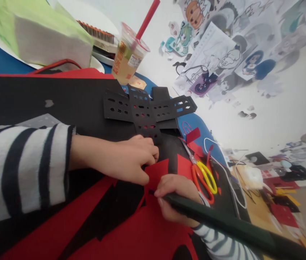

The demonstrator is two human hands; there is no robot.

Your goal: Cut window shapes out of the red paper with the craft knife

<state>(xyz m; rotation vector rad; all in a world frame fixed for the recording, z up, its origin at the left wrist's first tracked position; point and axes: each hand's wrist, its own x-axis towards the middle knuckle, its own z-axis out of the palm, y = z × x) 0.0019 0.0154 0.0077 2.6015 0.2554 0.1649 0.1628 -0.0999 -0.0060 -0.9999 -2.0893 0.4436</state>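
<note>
My left hand (133, 159) rests with bent fingers and lowered thumb on the red paper (155, 173), pressing it at its upper edge. Its fingertips are at the lower end of a black cut-out card (142, 112) with rows of small shaped holes and folded flaps. In my right hand (177, 196) is a long dark green pen-like tool (223, 216), gripped near its narrow tip. That tip meets the red paper just below my left thumb. Whether it is a pen or a knife, I cannot tell.
Orange-and-yellow scissors (203, 177) lie right of my hands, among red paper scraps (193, 135). A plastic cup (129, 54) with a red straw stands at the back, beside a light green bag (41, 32). A white cable (227, 169) runs along the table's right edge. Drawings (212, 54) cover the wall.
</note>
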